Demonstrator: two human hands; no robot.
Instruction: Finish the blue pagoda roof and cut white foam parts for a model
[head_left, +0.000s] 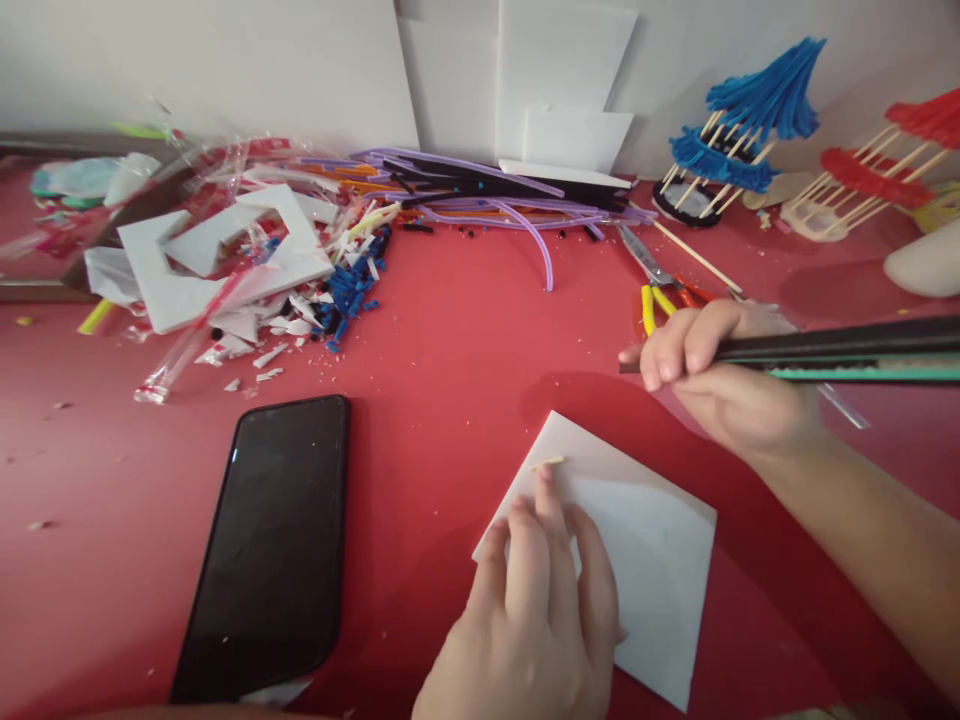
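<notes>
My left hand [536, 600] rests on a white foam board piece [652, 560], its fingers stretched out and slightly apart. One fingertip touches a short pale stick piece [547, 463] lying near the board's upper corner. Above and right of the board, my right hand [735, 380] is closed around a long black-and-green utility knife [847, 355]. The knife's dark tip points left and its rear end runs out of the right edge of view. My right hand is apart from the board.
A black phone [266, 550] lies at left. White foam offcuts [169, 290] and blue scraps [352, 285] are heaped behind it. Purple pipe cleaners [517, 215], yellow-handled pliers [651, 300] and a thin stick [701, 258] lie farther back. Blue [772, 90] and red [874, 175] carousel-like models stand at right.
</notes>
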